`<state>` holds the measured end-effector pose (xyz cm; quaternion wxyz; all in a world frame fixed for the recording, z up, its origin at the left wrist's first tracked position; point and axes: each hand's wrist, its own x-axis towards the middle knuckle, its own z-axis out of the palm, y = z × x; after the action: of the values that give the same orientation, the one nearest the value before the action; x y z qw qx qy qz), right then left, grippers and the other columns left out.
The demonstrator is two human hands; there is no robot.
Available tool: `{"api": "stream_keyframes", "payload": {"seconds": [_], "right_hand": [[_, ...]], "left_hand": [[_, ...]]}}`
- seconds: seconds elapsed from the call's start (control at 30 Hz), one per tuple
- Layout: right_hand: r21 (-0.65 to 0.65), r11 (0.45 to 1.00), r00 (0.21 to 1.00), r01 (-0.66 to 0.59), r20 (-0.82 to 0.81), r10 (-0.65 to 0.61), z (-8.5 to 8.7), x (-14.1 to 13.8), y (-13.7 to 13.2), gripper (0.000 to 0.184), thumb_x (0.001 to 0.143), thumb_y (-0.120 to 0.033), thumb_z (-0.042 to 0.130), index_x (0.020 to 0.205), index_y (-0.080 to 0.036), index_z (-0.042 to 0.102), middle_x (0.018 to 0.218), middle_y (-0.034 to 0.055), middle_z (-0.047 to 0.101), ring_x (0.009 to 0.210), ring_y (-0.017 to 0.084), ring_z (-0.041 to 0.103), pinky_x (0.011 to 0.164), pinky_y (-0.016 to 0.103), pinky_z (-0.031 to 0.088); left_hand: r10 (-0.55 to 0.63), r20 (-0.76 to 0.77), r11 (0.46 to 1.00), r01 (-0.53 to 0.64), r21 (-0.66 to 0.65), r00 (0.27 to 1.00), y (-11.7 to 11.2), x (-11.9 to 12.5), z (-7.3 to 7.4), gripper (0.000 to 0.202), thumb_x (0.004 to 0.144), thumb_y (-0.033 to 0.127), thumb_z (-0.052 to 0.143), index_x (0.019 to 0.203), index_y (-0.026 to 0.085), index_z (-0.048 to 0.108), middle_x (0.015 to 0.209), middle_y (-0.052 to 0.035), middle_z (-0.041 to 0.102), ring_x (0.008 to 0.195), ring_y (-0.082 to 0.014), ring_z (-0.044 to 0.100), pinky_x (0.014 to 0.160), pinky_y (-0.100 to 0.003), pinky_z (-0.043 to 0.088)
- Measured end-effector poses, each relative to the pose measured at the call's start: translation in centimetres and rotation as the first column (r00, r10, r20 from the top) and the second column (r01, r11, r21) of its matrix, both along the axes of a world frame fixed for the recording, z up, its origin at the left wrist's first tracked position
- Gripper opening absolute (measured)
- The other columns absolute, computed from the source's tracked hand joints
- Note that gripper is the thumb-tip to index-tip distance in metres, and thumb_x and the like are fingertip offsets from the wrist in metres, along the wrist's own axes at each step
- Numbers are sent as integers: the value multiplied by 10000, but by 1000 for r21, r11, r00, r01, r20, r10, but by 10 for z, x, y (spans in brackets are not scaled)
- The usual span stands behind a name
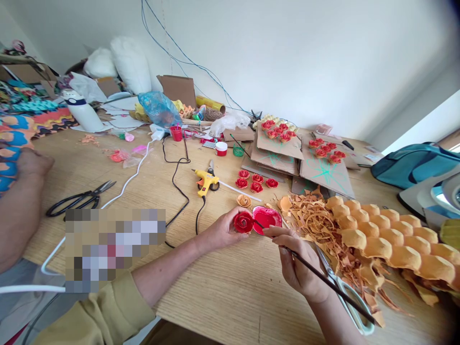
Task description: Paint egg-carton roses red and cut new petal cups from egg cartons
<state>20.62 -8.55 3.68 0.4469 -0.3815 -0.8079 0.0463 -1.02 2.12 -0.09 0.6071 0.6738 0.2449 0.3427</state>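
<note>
Steadying the red flower (243,222), the left hand (227,227) pinches it by its side, just left of the paint dish (268,218) and over the table (215,297). The right hand (301,269) pinches a dark brush (338,291) between thumb and fingers, its tip at the flower's right edge. For an even coat, it would help to turn the flower with the left fingers rather than twist the right wrist, working the tip lightly into each fold (the bare orange flower (244,201) shows how they overlap). Too much paint could pool in the centre.
</note>
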Motion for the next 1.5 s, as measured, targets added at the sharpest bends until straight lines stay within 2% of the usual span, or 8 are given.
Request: {"api": "stream_keyframes", "payload": {"seconds": [0.17,0.33,0.57,0.8,0.97,1.2,1.37,1.5], "right_hand": [[2,1000,999,17,32,-17,-2,0,0,279,972,-61,470,1171,-240,546,1163,106,749,1001,184,747,824,306,599],[-3,1000,999,9,53,-9,4,-3,-1,258,983,-68,453,1156,-239,539,1110,97,762,979,180,758,788,292,601],[4,1000,1000,17,10,-17,5,-4,0,258,990,-72,439,1158,-243,535,1099,101,759,962,180,759,788,304,619],[5,1000,999,14,42,-14,6,-6,-1,236,1003,-90,443,1153,-244,540,1085,100,761,953,183,763,783,303,622],[-7,1000,1000,10,-3,-10,5,-5,-1,243,997,-71,444,1148,-233,542,1060,95,751,970,182,752,802,301,621],[8,982,982,188,-6,-188,-3,-1,6,197,1017,-121,490,1149,-227,589,1008,81,744,937,198,753,828,323,612],[-45,956,957,290,0,-290,-7,-1,12,132,1038,-187,509,1086,-235,623,872,37,753,742,180,754,682,291,593],[-98,946,947,308,-58,-315,-11,1,11,103,1034,-207,535,1044,-241,632,836,25,752,698,181,752,620,279,581]], "left_hand": [[-2,11,1000,1,2,1000,0,0,1,430,803,311,836,1128,180,587,1120,-79,674,1041,-207,647,945,-329,516],[45,18,998,-46,42,999,1,0,-2,458,804,301,831,1156,177,566,1168,-101,676,1084,-227,647,981,-345,502],[22,-63,994,-15,107,998,-1,-2,2,393,825,269,794,1144,189,579,1146,-85,685,1057,-222,655,981,-356,509],[88,-36,986,-82,144,995,2,-2,-8,471,807,297,826,1184,200,562,1174,-100,696,1095,-243,663,1004,-369,510],[135,-20,979,-130,159,991,3,-1,-6,479,816,321,814,1197,196,552,1200,-107,682,1134,-253,648,1029,-374,494],[185,-6,982,-185,27,983,5,0,-6,587,756,361,872,1218,190,553,1199,-98,654,1129,-256,635,1037,-385,493],[159,-3,987,-159,-1,987,5,0,-6,525,785,367,852,1181,186,560,1146,-82,659,1082,-230,636,1005,-360,497],[143,7,989,-143,-25,990,4,1,-4,484,776,393,858,1093,183,558,1090,-72,664,1039,-224,646,967,-359,510]]}}
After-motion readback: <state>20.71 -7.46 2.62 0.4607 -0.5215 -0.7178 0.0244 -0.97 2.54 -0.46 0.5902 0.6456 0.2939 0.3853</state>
